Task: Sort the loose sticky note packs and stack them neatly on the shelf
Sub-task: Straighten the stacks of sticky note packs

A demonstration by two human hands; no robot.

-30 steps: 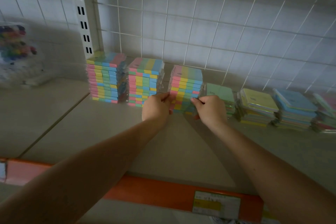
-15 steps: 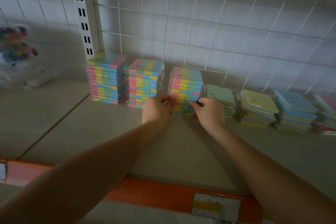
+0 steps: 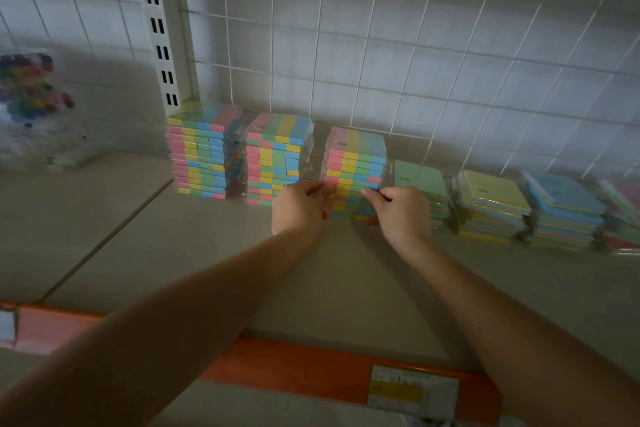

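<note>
Three tall stacks of striped pastel sticky note packs stand at the back of the shelf (image 3: 346, 288): a left stack (image 3: 204, 152), a middle stack (image 3: 277, 156) and a right stack (image 3: 356, 166). My left hand (image 3: 298, 208) grips the lower left side of the right stack. On that stack's lower right side my right hand (image 3: 398, 215) holds on with curled fingers. The stack's bottom packs are hidden behind both hands.
Lower piles of square packs lie to the right: green (image 3: 420, 184), yellow (image 3: 491, 201), blue (image 3: 564, 208) and a pink one (image 3: 623, 218) at the edge. A bag of coloured items (image 3: 31, 107) sits far left. A slotted upright (image 3: 162, 45) and wire grid back the shelf; an orange price rail (image 3: 311, 367) fronts it.
Both hands stay on the right stack with only small shifts; the stack sits slightly straighter. The view has tilted a little.
</note>
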